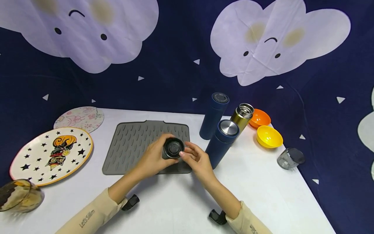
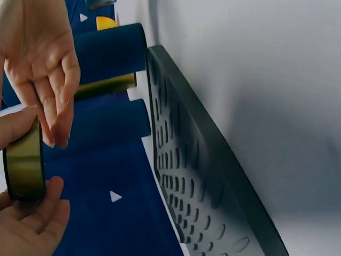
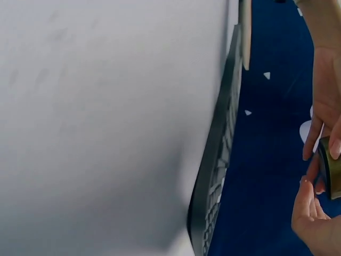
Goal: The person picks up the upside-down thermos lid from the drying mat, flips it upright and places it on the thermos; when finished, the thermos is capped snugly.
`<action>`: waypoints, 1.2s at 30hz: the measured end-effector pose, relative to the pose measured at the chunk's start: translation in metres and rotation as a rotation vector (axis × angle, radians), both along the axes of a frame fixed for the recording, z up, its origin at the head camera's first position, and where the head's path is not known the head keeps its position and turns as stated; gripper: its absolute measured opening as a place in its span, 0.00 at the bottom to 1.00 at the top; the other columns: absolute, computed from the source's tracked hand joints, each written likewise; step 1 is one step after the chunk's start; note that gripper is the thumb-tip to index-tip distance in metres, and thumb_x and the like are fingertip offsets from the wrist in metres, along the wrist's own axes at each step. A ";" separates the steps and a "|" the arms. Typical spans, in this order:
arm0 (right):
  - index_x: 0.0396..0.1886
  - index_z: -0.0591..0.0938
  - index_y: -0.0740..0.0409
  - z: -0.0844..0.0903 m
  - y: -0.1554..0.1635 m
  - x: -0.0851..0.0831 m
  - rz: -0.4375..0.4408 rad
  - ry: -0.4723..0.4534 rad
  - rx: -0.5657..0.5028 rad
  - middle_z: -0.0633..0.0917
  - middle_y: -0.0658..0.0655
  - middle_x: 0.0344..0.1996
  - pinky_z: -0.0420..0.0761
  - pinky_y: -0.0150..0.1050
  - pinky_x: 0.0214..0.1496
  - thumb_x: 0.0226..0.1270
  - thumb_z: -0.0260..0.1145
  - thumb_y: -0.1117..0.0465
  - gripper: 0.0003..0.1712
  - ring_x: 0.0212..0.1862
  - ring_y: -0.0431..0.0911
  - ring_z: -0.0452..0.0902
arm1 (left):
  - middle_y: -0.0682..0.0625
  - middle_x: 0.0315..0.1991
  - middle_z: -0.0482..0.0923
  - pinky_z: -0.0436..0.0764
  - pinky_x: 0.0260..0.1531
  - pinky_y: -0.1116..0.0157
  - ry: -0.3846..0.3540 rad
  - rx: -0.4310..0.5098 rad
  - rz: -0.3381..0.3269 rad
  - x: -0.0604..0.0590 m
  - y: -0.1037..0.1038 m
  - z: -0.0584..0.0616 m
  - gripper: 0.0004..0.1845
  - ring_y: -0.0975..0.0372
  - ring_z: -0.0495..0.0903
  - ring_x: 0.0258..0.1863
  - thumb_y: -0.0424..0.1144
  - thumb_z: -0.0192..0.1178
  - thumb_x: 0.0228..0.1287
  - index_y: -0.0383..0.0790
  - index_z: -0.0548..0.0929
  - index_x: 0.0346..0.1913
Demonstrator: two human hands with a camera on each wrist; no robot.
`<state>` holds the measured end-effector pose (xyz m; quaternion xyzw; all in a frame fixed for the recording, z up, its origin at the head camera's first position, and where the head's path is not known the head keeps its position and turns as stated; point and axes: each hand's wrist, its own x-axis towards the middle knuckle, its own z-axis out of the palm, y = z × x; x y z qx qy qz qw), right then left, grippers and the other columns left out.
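Observation:
A gold bottle cap (image 2: 25, 165) with a black underside (image 1: 173, 148) is held over the front right part of the grey mat (image 1: 125, 152). My left hand (image 1: 156, 157) grips it by the sides, thumb on one side and fingers on the other. Close by on the right is my right hand (image 1: 200, 162), its fingers loosely extended and its thumb tip at the cap's rim; whether it touches cannot be told. An uncapped gold thermos (image 1: 240, 121) stands behind two blue thermoses, one near (image 1: 219, 144) and one farther back (image 1: 212, 118).
Orange (image 1: 259, 118) and yellow (image 1: 269, 137) bowls sit at the right edge, near a dark glass cup (image 1: 290, 158). On the left are a star-patterned plate (image 1: 38, 152), a pale round mat (image 1: 79, 118) and a brown glass (image 1: 21, 196).

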<state>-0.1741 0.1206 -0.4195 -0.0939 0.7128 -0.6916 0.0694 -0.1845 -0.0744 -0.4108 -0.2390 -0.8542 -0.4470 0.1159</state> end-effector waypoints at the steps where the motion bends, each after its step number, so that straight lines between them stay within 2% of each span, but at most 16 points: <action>1: 0.70 0.68 0.66 0.002 0.000 0.001 0.017 -0.024 -0.031 0.81 0.69 0.55 0.81 0.31 0.53 0.69 0.65 0.64 0.32 0.49 0.41 0.83 | 0.42 0.55 0.80 0.81 0.51 0.49 0.022 -0.002 -0.004 0.003 0.001 0.001 0.41 0.50 0.81 0.54 0.33 0.80 0.44 0.40 0.70 0.63; 7: 0.68 0.69 0.74 0.010 0.001 0.009 0.071 -0.073 -0.126 0.80 0.74 0.56 0.83 0.33 0.50 0.69 0.63 0.68 0.29 0.44 0.38 0.86 | 0.42 0.61 0.77 0.80 0.55 0.51 0.151 -0.031 -0.017 0.015 0.003 -0.002 0.43 0.51 0.79 0.58 0.37 0.80 0.47 0.38 0.69 0.66; 10: 0.67 0.70 0.73 0.011 0.003 0.012 0.066 -0.048 -0.110 0.80 0.73 0.57 0.83 0.32 0.51 0.67 0.65 0.68 0.30 0.48 0.40 0.85 | 0.45 0.64 0.74 0.77 0.58 0.49 0.144 -0.040 -0.038 0.019 0.003 -0.002 0.47 0.51 0.76 0.61 0.45 0.80 0.46 0.39 0.67 0.69; 13: 0.66 0.72 0.72 0.009 0.006 0.017 0.047 0.064 -0.037 0.81 0.71 0.57 0.82 0.33 0.53 0.65 0.67 0.69 0.30 0.53 0.47 0.84 | 0.46 0.66 0.71 0.74 0.60 0.46 0.013 0.002 -0.073 0.021 0.000 0.000 0.50 0.51 0.73 0.64 0.54 0.76 0.49 0.42 0.63 0.72; 15: 0.64 0.74 0.69 0.007 0.007 0.020 0.021 0.195 0.047 0.82 0.68 0.56 0.83 0.35 0.54 0.63 0.69 0.69 0.29 0.53 0.51 0.84 | 0.45 0.65 0.73 0.74 0.61 0.45 -0.128 0.066 -0.094 0.022 -0.002 0.003 0.45 0.51 0.75 0.63 0.57 0.69 0.58 0.42 0.63 0.73; 17: 0.62 0.77 0.68 0.006 0.007 0.022 -0.005 0.373 0.143 0.84 0.65 0.55 0.83 0.37 0.54 0.61 0.70 0.70 0.28 0.51 0.53 0.85 | 0.41 0.61 0.77 0.76 0.59 0.46 -0.269 0.159 -0.120 0.020 -0.004 0.006 0.39 0.50 0.77 0.60 0.57 0.61 0.67 0.38 0.64 0.72; 19: 0.60 0.79 0.66 0.005 0.006 0.024 -0.025 0.566 0.233 0.85 0.63 0.53 0.83 0.38 0.53 0.59 0.71 0.72 0.27 0.49 0.52 0.85 | 0.39 0.57 0.80 0.78 0.57 0.47 -0.397 0.234 -0.147 0.018 -0.005 0.010 0.34 0.50 0.81 0.55 0.55 0.56 0.71 0.34 0.68 0.70; 21: 0.59 0.80 0.66 0.004 0.006 0.025 -0.027 0.761 0.297 0.86 0.62 0.52 0.83 0.38 0.54 0.57 0.72 0.74 0.27 0.50 0.52 0.86 | 0.39 0.50 0.83 0.80 0.53 0.49 -0.505 0.273 -0.178 0.016 -0.007 0.014 0.32 0.51 0.83 0.49 0.54 0.58 0.70 0.34 0.72 0.66; 23: 0.58 0.80 0.67 0.005 0.008 0.026 -0.023 0.928 0.339 0.86 0.63 0.52 0.82 0.38 0.57 0.56 0.71 0.76 0.27 0.52 0.54 0.85 | 0.42 0.48 0.84 0.81 0.50 0.53 -0.582 0.281 -0.232 0.013 -0.005 0.019 0.29 0.54 0.82 0.46 0.52 0.63 0.65 0.36 0.77 0.62; 25: 0.57 0.80 0.68 0.007 0.010 0.027 -0.011 1.041 0.362 0.86 0.64 0.52 0.81 0.39 0.59 0.58 0.70 0.75 0.25 0.53 0.55 0.84 | 0.45 0.47 0.84 0.82 0.48 0.56 -0.627 0.268 -0.289 0.012 -0.003 0.022 0.27 0.55 0.82 0.44 0.49 0.68 0.62 0.39 0.80 0.60; 27: 0.57 0.80 0.68 0.010 0.012 0.027 0.005 1.090 0.375 0.85 0.64 0.52 0.80 0.39 0.60 0.61 0.69 0.72 0.22 0.54 0.55 0.84 | 0.47 0.47 0.85 0.83 0.46 0.58 -0.652 0.258 -0.329 0.011 -0.001 0.026 0.25 0.54 0.83 0.44 0.47 0.70 0.60 0.40 0.82 0.57; 29: 0.57 0.80 0.67 0.012 0.014 0.027 0.013 1.106 0.388 0.86 0.64 0.52 0.79 0.39 0.60 0.65 0.68 0.69 0.20 0.54 0.54 0.84 | 0.48 0.48 0.85 0.83 0.47 0.58 -0.664 0.248 -0.348 0.011 0.000 0.029 0.25 0.54 0.84 0.45 0.47 0.70 0.59 0.40 0.82 0.57; 31: 0.56 0.81 0.67 0.014 0.016 0.027 0.017 1.099 0.395 0.86 0.63 0.52 0.80 0.39 0.60 0.65 0.68 0.68 0.19 0.55 0.54 0.84 | 0.48 0.48 0.85 0.83 0.47 0.58 -0.666 0.231 -0.337 0.011 0.001 0.032 0.25 0.55 0.84 0.44 0.47 0.70 0.59 0.40 0.81 0.58; 34: 0.55 0.81 0.67 0.017 0.018 0.026 0.022 1.097 0.397 0.86 0.63 0.52 0.80 0.39 0.60 0.64 0.69 0.69 0.20 0.55 0.53 0.84 | 0.48 0.49 0.84 0.83 0.46 0.59 -0.632 0.164 -0.320 0.012 0.003 0.035 0.28 0.57 0.84 0.44 0.50 0.69 0.61 0.40 0.79 0.60; 36: 0.55 0.82 0.67 0.019 0.020 0.026 0.029 1.109 0.393 0.86 0.63 0.52 0.80 0.39 0.60 0.64 0.69 0.69 0.20 0.55 0.53 0.84 | 0.49 0.50 0.84 0.83 0.45 0.59 -0.607 0.110 -0.333 0.012 0.003 0.038 0.29 0.58 0.84 0.44 0.51 0.68 0.62 0.39 0.78 0.62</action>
